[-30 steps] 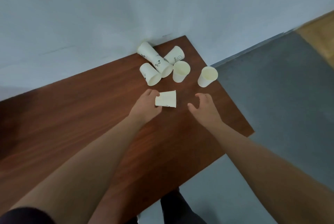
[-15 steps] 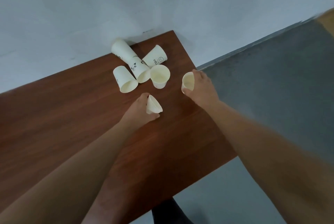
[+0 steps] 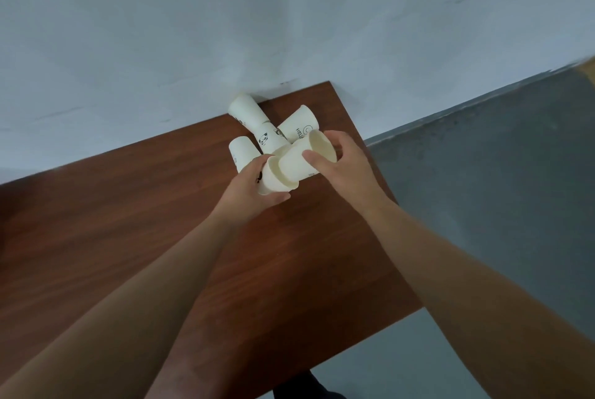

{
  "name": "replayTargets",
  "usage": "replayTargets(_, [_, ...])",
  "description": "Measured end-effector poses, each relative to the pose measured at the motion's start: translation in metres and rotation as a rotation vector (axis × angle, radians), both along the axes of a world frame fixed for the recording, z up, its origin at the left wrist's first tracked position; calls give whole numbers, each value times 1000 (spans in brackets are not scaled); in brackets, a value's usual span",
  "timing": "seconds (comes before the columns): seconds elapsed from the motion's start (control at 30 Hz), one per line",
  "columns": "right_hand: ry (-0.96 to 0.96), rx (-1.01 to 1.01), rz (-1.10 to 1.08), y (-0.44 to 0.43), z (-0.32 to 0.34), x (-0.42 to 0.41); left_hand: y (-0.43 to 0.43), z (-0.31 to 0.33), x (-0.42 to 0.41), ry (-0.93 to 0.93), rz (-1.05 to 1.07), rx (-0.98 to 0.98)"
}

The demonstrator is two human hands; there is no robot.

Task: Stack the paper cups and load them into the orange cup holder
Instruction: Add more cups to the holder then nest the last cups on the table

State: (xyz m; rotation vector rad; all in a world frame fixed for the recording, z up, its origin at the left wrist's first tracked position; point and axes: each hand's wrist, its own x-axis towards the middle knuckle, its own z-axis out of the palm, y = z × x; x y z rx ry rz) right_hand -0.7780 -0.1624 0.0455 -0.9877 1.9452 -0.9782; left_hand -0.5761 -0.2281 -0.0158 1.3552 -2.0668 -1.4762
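Surface: brown wooden table (image 3: 128, 221), its far edge against a pale wall (image 3: 289, 12).
Left fingers: your left hand (image 3: 249, 192) curls round the lower cup (image 3: 272, 184).
Right fingers: your right hand (image 3: 344, 170) grips the upper cup (image 3: 297, 160); its base sits in the lower cup's mouth.
Position: both cups are held above the table's far end.
Beyond: loose cups (image 3: 269, 141) lie tipped near the wall.

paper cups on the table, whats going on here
A person is stacking paper cups over a brown table. The left hand grips one cup, and the right hand holds a second cup with its base set partly into the first one's mouth. The other cups lie bunched on the table near the wall.
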Motion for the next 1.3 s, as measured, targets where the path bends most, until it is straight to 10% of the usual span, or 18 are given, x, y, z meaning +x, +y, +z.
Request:
replayTargets(0.23, [13, 148, 297, -20, -7, 36, -11, 9, 20, 65, 50, -15])
replayTargets(0.8, [762, 213, 337, -40, -69, 19, -25, -12, 69, -35, 149, 15])
replayTargets(1.0, [395, -22, 3, -48, -34, 35, -31, -19, 78, -93, 155, -47])
replayTargets(1.3, [7, 55, 258, -65, -8, 81, -47, -3, 80, -14, 114, -98])
